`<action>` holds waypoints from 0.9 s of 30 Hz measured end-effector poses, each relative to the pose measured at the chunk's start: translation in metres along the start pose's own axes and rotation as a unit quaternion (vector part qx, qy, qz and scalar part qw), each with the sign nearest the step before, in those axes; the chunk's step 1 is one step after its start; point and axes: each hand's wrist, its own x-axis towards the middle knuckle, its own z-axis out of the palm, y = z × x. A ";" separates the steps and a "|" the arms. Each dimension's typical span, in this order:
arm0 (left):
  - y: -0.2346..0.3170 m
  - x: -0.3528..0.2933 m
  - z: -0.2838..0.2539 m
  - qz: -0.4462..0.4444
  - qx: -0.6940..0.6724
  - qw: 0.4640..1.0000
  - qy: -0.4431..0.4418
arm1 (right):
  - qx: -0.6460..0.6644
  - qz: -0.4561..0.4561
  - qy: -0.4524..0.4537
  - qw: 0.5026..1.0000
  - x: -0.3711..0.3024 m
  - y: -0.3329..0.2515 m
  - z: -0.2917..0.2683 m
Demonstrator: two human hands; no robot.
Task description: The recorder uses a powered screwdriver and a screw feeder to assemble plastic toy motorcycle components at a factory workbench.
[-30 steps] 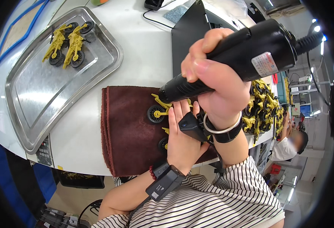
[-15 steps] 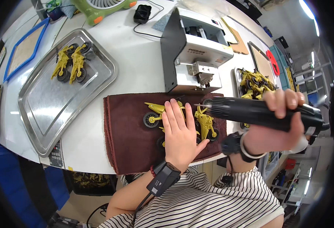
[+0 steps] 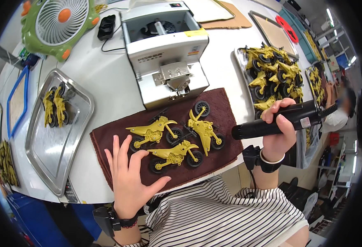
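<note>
Three yellow toy motorcycles with black wheels lie on a brown cloth [image 3: 226,113]: an upper left motorcycle [image 3: 153,132], a lower motorcycle [image 3: 175,155] and a right motorcycle [image 3: 205,131]. My left hand [image 3: 128,177] is open with its fingers spread, beside the rear wheels of the two left ones. It holds nothing, and I cannot tell if a fingertip touches them. In my right hand [image 3: 283,133] is a black electric screwdriver [image 3: 257,128], its cord trailing right. The tool points left, apart from the right motorcycle; its bit is not visible.
A white and grey machine [image 3: 164,61] stands behind the cloth. To the left are a metal tray [image 3: 45,158] with two toy motorcycles and a green fan [image 3: 61,24]. At the right, another tray [image 3: 240,61] is heaped with motorcycles. Another person [image 3: 339,103] sits far right.
My left hand has come off the motorcycles and moved left, uncovering them. The screwdriver has drawn back to the right from the right motorcycle. My head view has shifted too.
</note>
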 end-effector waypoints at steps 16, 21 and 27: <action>0.015 0.049 0.010 0.085 0.072 0.992 -0.051 | -0.040 -0.006 0.034 0.999 -0.015 0.000 -0.005; 0.011 0.036 -0.006 0.010 -0.053 0.998 0.041 | 0.016 -0.031 0.031 0.999 -0.019 -0.002 -0.018; 0.080 0.082 0.019 0.234 0.005 0.966 -0.110 | 0.079 -0.060 0.087 0.991 -0.025 -0.004 -0.032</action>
